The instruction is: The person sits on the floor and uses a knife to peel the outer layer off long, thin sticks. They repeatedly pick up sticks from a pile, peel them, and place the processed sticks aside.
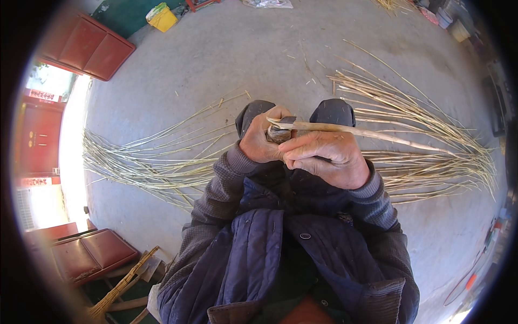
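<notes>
I see pale stalks fanned over the grey floor [216, 59], one spread to the left [145, 162], another to the right [431, 135]. Near me, above my knees, my right hand [329, 159] is wrapped closed around the thick end of a long peeled rod [377, 133] that tapers off rightward. My left hand [261, 143] clenches a short knife [280, 129] against that end. I judge the rod light, springy, smooth enough to slip, thin at the tip; best held by the butt.
</notes>
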Motion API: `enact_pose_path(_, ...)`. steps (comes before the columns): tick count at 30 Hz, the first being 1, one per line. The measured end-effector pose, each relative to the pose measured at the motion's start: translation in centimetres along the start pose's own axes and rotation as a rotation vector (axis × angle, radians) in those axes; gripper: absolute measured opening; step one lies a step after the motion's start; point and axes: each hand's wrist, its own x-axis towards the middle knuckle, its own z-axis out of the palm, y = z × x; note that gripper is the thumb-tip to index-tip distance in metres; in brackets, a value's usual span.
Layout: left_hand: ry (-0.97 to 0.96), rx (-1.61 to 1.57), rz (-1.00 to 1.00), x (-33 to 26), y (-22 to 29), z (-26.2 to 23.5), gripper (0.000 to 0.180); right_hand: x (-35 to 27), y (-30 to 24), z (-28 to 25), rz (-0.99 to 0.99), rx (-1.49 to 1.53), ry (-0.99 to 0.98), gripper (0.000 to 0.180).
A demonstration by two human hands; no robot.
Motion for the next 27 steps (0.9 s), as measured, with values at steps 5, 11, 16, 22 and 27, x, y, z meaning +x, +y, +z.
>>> enact_pose_path(5, 0.002, 0.017, -0.017, 0.0, 0.0, 0.0, 0.064, -0.1, 0.4, 0.0, 0.012, 0.052, 0.0, 0.018)
enact_pose_path(11, 0.065, -0.06, -0.046, -0.1, -0.2, 0.5, 0.066, -0.2, 0.7, 0.8, -0.055, 0.121, 0.114, 0.015)
enact_pose_path(16, 0.079, -0.096, 0.026, 0.2, 0.1, 0.5, 0.077, -0.1, 0.1, 0.8, -0.177, -0.259, 0.185, 0.016)
enact_pose_path(22, 0.103, -0.095, 0.001, 0.1, 0.0, 0.6, 0.078, 0.1, 0.1, 1.0, -0.314, -0.465, 0.239, 0.023)
enact_pose_path(27, 0.123, -0.081, -0.045, 0.0, 0.3, 0.7, 0.077, 0.1, 0.1, 1.1, -0.354, -0.58, 0.263, 0.025)
